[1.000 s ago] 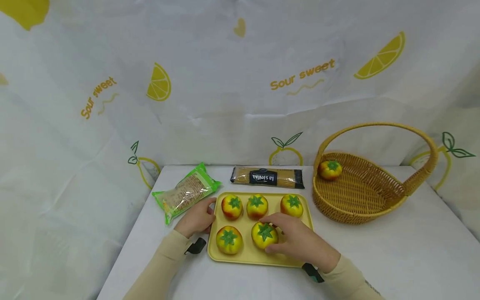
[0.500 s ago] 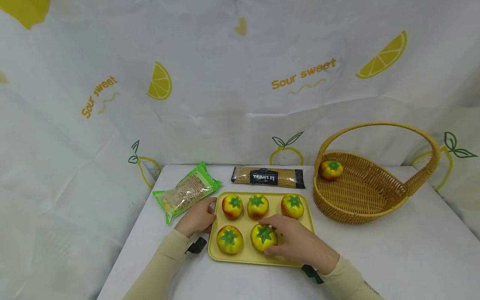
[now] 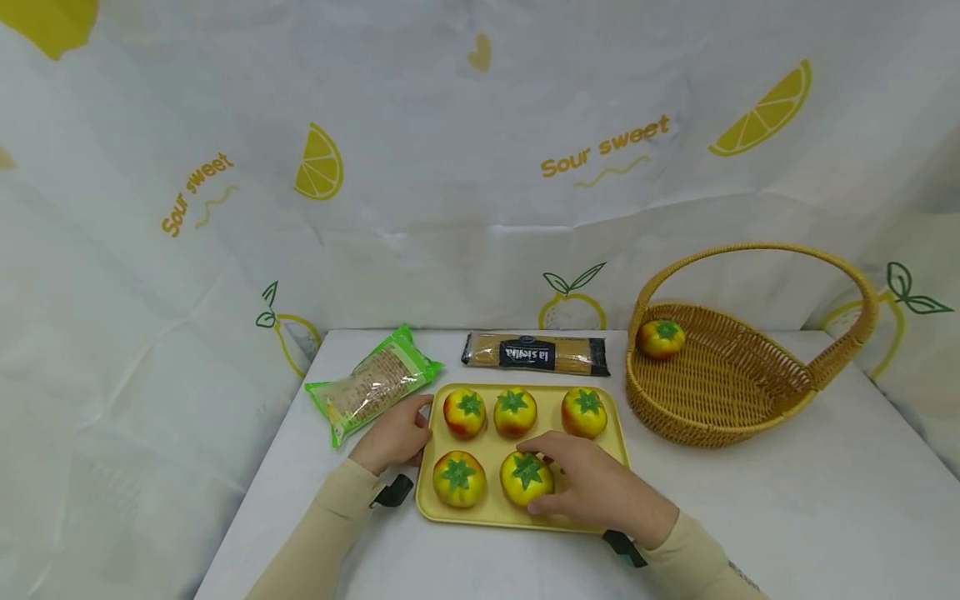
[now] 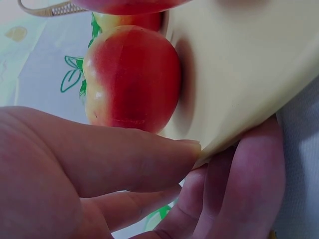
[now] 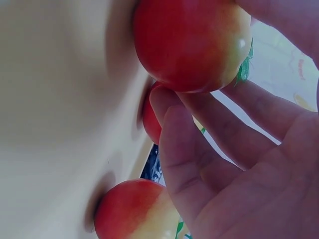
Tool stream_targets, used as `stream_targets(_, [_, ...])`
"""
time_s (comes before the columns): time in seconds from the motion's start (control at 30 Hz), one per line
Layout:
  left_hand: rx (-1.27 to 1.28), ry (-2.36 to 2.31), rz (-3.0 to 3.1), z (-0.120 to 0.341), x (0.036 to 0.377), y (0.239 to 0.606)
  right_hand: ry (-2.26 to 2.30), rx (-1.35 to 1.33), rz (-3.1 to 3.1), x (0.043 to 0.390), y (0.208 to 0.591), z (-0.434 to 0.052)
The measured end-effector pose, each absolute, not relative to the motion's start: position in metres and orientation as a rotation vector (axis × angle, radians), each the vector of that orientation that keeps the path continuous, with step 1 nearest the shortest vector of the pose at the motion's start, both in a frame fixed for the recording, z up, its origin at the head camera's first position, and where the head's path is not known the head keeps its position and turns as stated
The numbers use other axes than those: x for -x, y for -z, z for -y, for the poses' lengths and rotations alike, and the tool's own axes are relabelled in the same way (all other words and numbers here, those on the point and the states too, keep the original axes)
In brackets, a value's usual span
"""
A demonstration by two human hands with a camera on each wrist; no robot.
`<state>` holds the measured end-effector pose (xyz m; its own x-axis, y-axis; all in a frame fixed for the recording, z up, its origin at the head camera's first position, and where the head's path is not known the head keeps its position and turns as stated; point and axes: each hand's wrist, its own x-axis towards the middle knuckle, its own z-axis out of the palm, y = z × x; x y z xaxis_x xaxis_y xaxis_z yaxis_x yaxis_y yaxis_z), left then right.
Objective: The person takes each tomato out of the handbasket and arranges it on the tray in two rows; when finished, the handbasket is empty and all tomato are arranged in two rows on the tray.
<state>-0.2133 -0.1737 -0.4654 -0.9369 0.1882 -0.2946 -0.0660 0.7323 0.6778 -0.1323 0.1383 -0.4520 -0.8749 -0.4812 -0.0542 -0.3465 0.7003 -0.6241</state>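
Observation:
On a pale yellow tray (image 3: 549,408) stand several yellow-red persimmons with green star-shaped leaves, in two rows. My left hand (image 3: 396,433) grips the tray's left edge; in the left wrist view the thumb (image 4: 144,157) lies on the rim and fingers are curled beneath. At the front row's middle, my right hand (image 3: 592,479) holds a persimmon (image 3: 525,477) between thumb and fingers, low over or on the tray. The right wrist view shows fingers curled against this persimmon (image 5: 192,45); part of its far side is hidden. Another persimmon (image 3: 459,479) stands to its left.
A wicker basket (image 3: 701,429) with a tall handle stands at the right, one persimmon (image 3: 661,340) inside by its left wall. Behind the tray lie a pasta packet (image 3: 535,353) and, farther left, a green-edged clear bag (image 3: 375,383) of brown food.
The right hand and its persimmon have shifted very slightly left and toward the tray's front edge. The left hand keeps its grip on the tray.

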Motion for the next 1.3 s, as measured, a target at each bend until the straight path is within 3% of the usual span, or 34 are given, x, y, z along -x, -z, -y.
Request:
stream_targets(0.9, [-0.082,-1.022,-2.575,0.172,0.220,0.466,0.955,0.560,-2.682,0.135,0.440,-0.146])
stream_targets(1.3, [-0.067,-1.022,-2.581,0.175,0.214,0.468,0.923,0.522,-2.895,0.144,0.410,-0.200])
